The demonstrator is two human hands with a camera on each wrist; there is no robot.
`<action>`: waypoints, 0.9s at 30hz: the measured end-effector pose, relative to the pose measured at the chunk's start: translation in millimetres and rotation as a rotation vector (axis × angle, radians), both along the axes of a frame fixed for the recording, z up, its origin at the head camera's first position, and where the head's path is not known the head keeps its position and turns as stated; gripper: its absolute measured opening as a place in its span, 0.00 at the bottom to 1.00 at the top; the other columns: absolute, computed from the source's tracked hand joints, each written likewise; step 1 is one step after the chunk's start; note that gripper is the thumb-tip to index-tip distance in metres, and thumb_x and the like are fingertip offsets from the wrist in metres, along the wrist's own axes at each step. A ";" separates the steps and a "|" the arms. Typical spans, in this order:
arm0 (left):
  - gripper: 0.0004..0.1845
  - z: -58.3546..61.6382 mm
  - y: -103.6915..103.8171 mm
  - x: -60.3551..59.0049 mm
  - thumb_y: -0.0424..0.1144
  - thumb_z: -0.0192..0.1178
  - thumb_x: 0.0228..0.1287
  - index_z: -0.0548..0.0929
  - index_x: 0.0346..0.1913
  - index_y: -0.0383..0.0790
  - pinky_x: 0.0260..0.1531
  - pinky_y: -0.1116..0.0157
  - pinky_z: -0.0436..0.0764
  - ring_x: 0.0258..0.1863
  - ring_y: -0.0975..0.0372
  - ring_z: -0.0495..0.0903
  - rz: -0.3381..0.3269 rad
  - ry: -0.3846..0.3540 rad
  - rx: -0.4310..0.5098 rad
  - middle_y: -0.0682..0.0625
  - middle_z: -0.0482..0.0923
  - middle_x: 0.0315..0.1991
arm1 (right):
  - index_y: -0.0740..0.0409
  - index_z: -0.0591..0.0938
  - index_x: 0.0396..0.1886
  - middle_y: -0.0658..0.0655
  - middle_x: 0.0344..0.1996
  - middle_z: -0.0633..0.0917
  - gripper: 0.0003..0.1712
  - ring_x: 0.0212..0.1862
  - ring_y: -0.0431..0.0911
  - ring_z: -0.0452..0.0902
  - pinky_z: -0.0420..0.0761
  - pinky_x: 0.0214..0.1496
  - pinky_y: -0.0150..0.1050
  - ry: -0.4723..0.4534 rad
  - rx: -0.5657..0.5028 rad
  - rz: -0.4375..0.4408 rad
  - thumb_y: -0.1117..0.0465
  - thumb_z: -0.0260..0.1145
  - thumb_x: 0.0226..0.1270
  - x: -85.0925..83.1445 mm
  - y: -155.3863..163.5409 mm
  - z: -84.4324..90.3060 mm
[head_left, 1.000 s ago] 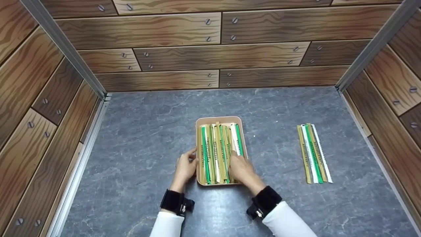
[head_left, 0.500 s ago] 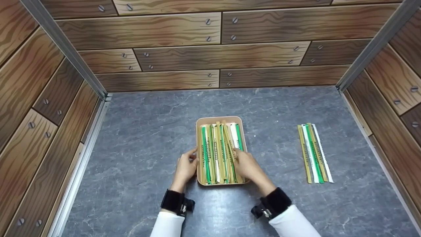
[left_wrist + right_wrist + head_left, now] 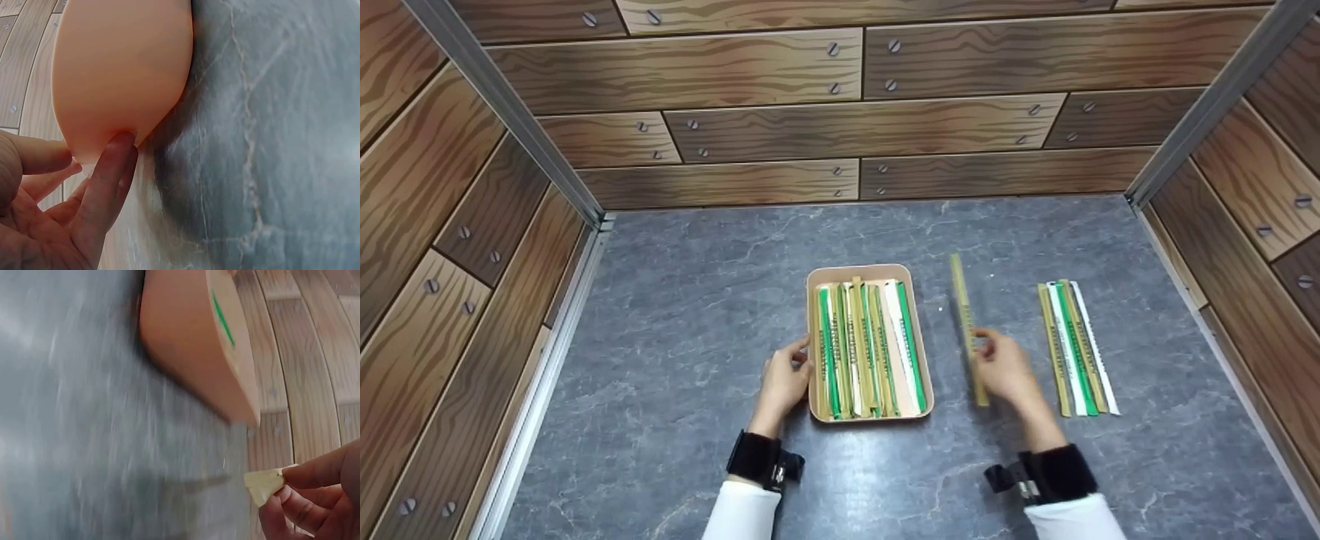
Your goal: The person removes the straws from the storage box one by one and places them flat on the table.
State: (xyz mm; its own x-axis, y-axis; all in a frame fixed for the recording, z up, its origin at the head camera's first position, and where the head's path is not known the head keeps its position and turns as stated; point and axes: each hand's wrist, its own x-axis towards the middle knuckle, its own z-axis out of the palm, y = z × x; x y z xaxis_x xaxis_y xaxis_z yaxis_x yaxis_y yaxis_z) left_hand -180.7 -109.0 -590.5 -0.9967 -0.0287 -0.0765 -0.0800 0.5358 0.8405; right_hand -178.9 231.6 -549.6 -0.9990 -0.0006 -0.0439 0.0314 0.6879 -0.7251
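A tan rounded tray (image 3: 814,411) holds several long, thin paper-wrapped sticks (image 3: 859,352) in tan, green and white, lying lengthwise. My left hand (image 3: 785,381) touches the tray's left side; in the left wrist view, fingertips (image 3: 125,143) rest on its outer wall and near the rim. To the right of the tray, my right hand (image 3: 1005,369) pinches one tan paper-wrapped stick (image 3: 961,289) between thumb and fingers. The stick's cream end (image 3: 263,484) shows in the right wrist view, pointing at the camera.
Farther right, a side-by-side row of several tan, white and green wrapped sticks (image 3: 1078,349) lies on the grey marbled surface (image 3: 697,300). Wood-plank-patterned walls (image 3: 750,135) close off the back and both sides.
My right hand has lifted a tan wrapped stick out of the tray's right part and carried it right, over the grey surface. The left hand and the tray stay put.
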 end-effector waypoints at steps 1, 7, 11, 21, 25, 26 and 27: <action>0.24 0.1 0.0 0.0 0.28 0.59 0.65 0.77 0.65 0.37 0.22 0.65 0.75 0.22 0.63 0.78 0.000 0.000 0.000 0.44 0.82 0.37 | 0.76 0.75 0.58 0.59 0.27 0.79 0.24 0.28 0.49 0.75 0.76 0.30 0.41 0.001 0.026 -0.014 0.75 0.55 0.59 0.9 7.7 0.2; 0.24 0.6 -0.3 -0.3 0.28 0.59 0.64 0.78 0.64 0.37 0.24 0.64 0.76 0.23 0.63 0.78 0.001 0.021 -0.003 0.44 0.82 0.36 | 0.74 0.74 0.60 0.64 0.31 0.83 0.26 0.30 0.53 0.78 0.76 0.29 0.44 -0.067 0.143 -0.074 0.70 0.54 0.62 5.2 46.9 -1.1; 0.24 -0.4 -0.6 -0.5 0.27 0.59 0.64 0.77 0.64 0.35 0.28 0.62 0.79 0.28 0.59 0.81 -0.006 0.027 0.019 0.43 0.82 0.36 | 0.69 0.72 0.65 0.70 0.44 0.82 0.27 0.40 0.62 0.79 0.77 0.32 0.50 -0.191 0.240 -0.137 0.67 0.55 0.64 7.8 64.6 -1.6; 0.23 -2.8 -0.5 -0.2 0.26 0.59 0.63 0.77 0.63 0.32 0.33 0.61 0.81 0.32 0.57 0.83 -0.012 0.043 0.044 0.42 0.82 0.37 | 0.61 0.72 0.66 0.78 0.57 0.74 0.27 0.51 0.74 0.74 0.76 0.36 0.64 -0.320 0.387 -0.254 0.65 0.57 0.66 7.3 79.2 -10.6; 0.24 -2.4 -0.8 -1.0 0.26 0.59 0.63 0.77 0.63 0.33 0.33 0.61 0.81 0.31 0.58 0.82 -0.004 0.031 0.053 0.42 0.82 0.37 | 0.61 0.73 0.66 0.79 0.55 0.74 0.26 0.50 0.73 0.74 0.76 0.35 0.63 -0.324 0.399 -0.255 0.65 0.57 0.67 6.0 80.5 -13.6; 0.24 -2.2 -0.8 -1.2 0.26 0.59 0.63 0.77 0.63 0.33 0.33 0.61 0.81 0.31 0.58 0.82 -0.004 0.031 0.055 0.42 0.82 0.37 | 0.61 0.73 0.66 0.79 0.54 0.74 0.26 0.49 0.73 0.74 0.76 0.35 0.63 -0.326 0.401 -0.255 0.65 0.57 0.67 5.6 80.8 -14.3; 0.24 -2.1 -0.6 -1.4 0.26 0.59 0.63 0.77 0.63 0.33 0.33 0.61 0.81 0.31 0.58 0.82 -0.003 0.032 0.054 0.42 0.82 0.37 | 0.61 0.73 0.65 0.79 0.54 0.75 0.26 0.49 0.73 0.75 0.76 0.35 0.63 -0.328 0.402 -0.255 0.65 0.57 0.68 5.2 80.9 -14.9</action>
State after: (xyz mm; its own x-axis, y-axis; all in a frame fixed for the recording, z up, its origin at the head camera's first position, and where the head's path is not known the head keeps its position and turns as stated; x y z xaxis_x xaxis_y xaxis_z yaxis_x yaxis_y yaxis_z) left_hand -182.1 -109.6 -592.6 -0.9987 -0.0227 -0.0462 -0.0514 0.4895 0.8705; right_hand -173.7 312.5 -564.4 -0.8994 0.3192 -0.2986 0.4116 0.8487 -0.3323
